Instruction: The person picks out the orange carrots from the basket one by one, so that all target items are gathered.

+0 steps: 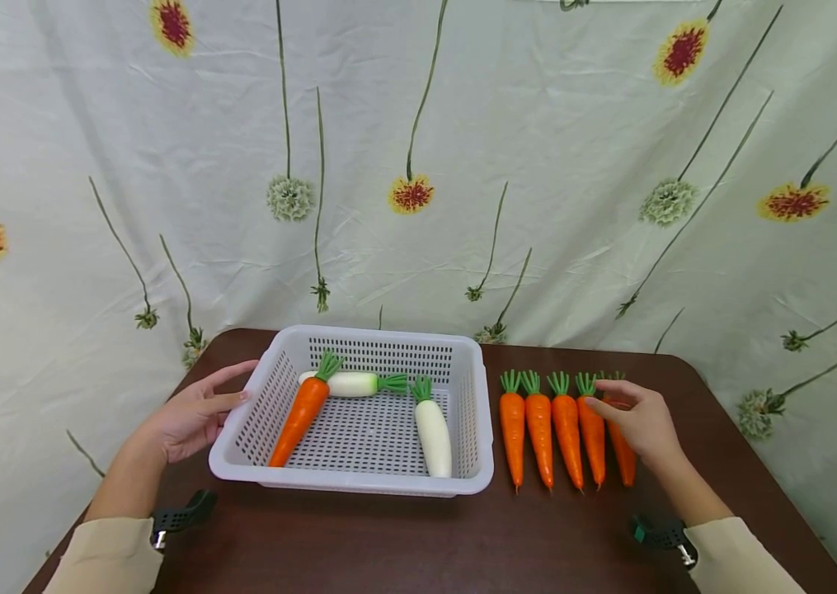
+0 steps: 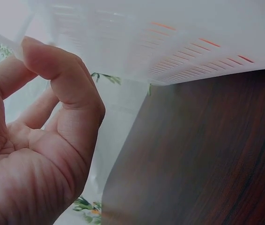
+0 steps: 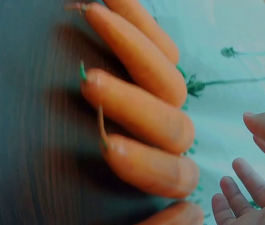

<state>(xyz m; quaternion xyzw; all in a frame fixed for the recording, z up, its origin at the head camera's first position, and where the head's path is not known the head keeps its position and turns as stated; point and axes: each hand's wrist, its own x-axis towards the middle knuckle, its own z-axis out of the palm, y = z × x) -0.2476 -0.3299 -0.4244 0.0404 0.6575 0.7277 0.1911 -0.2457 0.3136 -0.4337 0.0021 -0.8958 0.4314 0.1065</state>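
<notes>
A white plastic basket (image 1: 351, 483) with slotted walls sits on the table. Inside lie an orange carrot (image 1: 304, 417) and two white radishes (image 1: 347, 384) with green tops, one along the back and one at the right (image 1: 433, 437). At the basket's left rim, my left hand (image 1: 195, 412) pinches the edge between thumb and fingers, close-up in the left wrist view (image 2: 53, 122). Right of the basket, several carrots (image 1: 539, 429) lie side by side, tops away from me. Over the rightmost ones hovers my right hand (image 1: 637, 417), holding nothing, thumb and fingers apart; it partly hides the last carrot (image 1: 622, 450).
The dark brown table (image 1: 329, 544) has rounded far corners. A pale curtain with printed flowers (image 1: 388, 264) hangs behind and around it. Both wrists wear dark straps (image 1: 663, 536).
</notes>
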